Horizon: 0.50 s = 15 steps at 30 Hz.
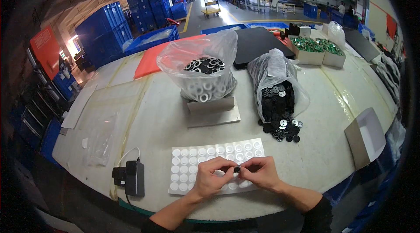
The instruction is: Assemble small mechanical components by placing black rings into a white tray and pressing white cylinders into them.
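Pinching a small dark piece [237, 169] between them, the left hand [212, 177] and right hand [264, 174] meet over the sheet [184, 165] of white rounds, each with thumb and finger closed on it. Whether it is one part or two, I cannot tell. Done well, this likely wants a light, even pinch at the edges, the piece held level, and wrists kept off the rounds so none lifts or smudges. Beyond the sheet, a metal stand [214, 118] bears a bag [175, 60] of rings; to its right, black discs [275, 106] spill onto the table [153, 119]. An adapter [135, 178] lies to the sheet's left. The white label [276, 65] by the discs and the red board [46, 51] at far left bear marks too small to read; no brand is legible.
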Each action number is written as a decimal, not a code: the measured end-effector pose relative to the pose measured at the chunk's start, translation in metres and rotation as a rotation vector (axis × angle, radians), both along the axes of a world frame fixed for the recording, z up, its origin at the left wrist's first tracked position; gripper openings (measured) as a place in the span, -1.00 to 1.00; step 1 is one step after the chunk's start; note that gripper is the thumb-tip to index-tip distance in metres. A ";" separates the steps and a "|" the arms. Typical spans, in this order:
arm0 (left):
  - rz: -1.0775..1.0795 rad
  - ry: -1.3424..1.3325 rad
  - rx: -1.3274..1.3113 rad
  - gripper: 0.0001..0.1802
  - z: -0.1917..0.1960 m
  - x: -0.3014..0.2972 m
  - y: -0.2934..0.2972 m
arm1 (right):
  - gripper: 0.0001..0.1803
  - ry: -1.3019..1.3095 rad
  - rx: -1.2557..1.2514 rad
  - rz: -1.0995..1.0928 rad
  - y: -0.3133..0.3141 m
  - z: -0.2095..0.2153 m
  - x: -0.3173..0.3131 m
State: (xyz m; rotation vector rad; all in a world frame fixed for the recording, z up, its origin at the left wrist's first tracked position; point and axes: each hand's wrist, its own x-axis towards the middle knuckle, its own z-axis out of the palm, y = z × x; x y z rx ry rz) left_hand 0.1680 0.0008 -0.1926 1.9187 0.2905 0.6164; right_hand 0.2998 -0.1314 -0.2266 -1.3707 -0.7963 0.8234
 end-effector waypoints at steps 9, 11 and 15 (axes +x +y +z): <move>-0.076 -0.005 -0.477 -0.78 -0.015 0.000 0.000 | -0.83 0.168 0.090 -0.086 0.004 0.016 0.000; -0.091 0.056 -0.492 -0.76 -0.016 0.000 0.000 | -0.84 0.122 0.078 -0.090 0.003 0.010 0.000; -0.036 0.035 -0.368 -0.82 -0.008 0.000 -0.003 | -0.87 -0.113 0.008 -0.013 0.002 0.007 0.006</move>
